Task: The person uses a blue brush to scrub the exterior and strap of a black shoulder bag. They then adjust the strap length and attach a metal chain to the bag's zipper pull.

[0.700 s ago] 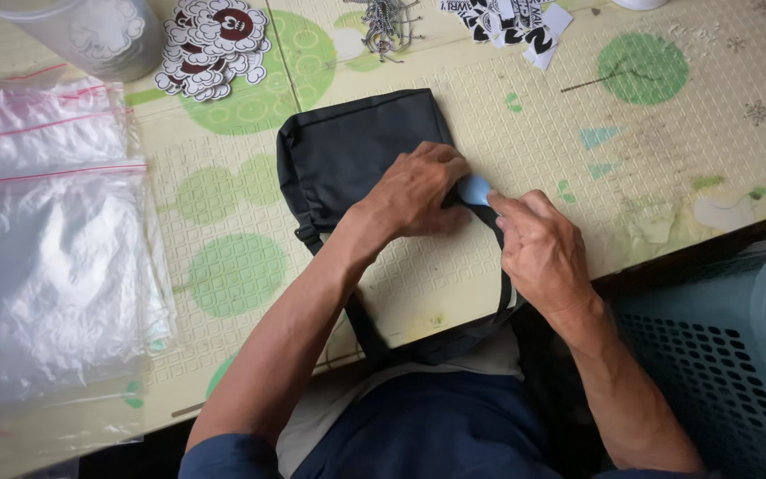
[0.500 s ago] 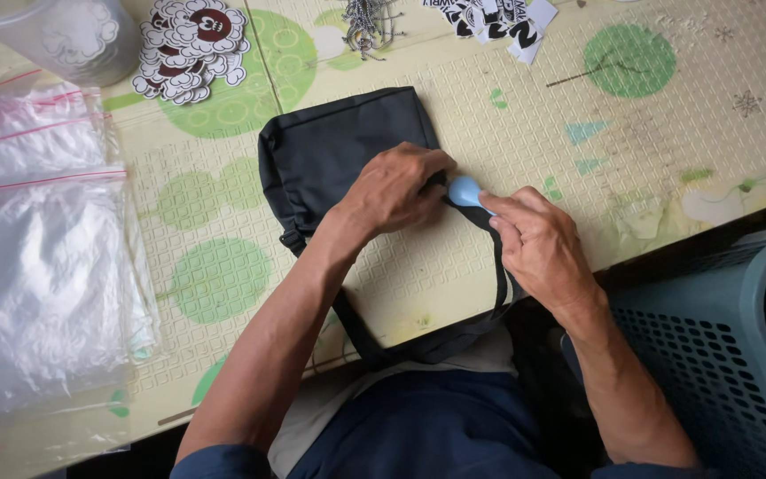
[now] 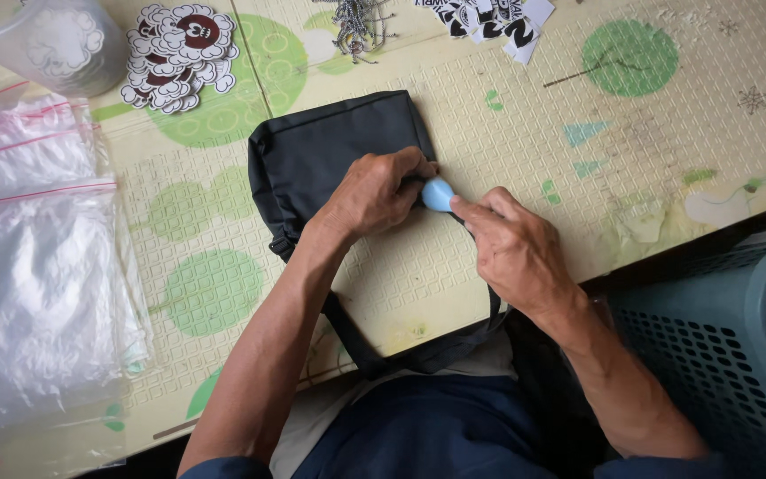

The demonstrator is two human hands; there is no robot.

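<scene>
- We press the black bag (image 3: 330, 155) flat on the patterned mat (image 3: 667, 160); its strap loops back toward us, partly hidden under our arms.
- Left hand (image 3: 374, 191) clamps the bag's edge, seemingly to steady it.
- Right hand (image 3: 511, 253) pinches the small blue piece (image 3: 437, 194) right at that edge; what it is, we can't tell.
</scene>
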